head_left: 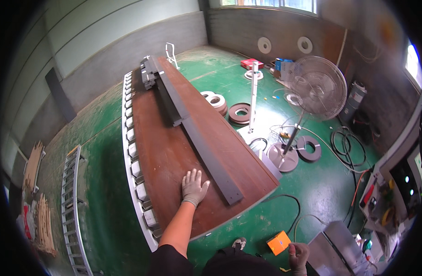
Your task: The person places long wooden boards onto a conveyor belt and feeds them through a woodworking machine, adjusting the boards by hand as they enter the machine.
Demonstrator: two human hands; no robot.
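Observation:
My left hand (193, 187), in a pale work glove, lies with fingers stretched out on a long brown tabletop (167, 152). Just right of it, a long dark grey board (211, 168) runs lengthwise over the brown surface. Farther back along the same line, more dark grey pieces (152, 76) are stacked. My right hand (298, 254), also gloved, hangs low at the right with its fingers curled closed; whatever is in them, if anything, does not show. An orange box (278, 243) sits beside that hand, to its left.
A white roller rail (133, 158) lines the table's left side. Beyond the right edge stand a pedestal fan (317, 88) and coils of edge banding (240, 113). Cables (297, 207) trail over the green floor. A machine (395, 184) is at far right, a ladder (72, 207) at left.

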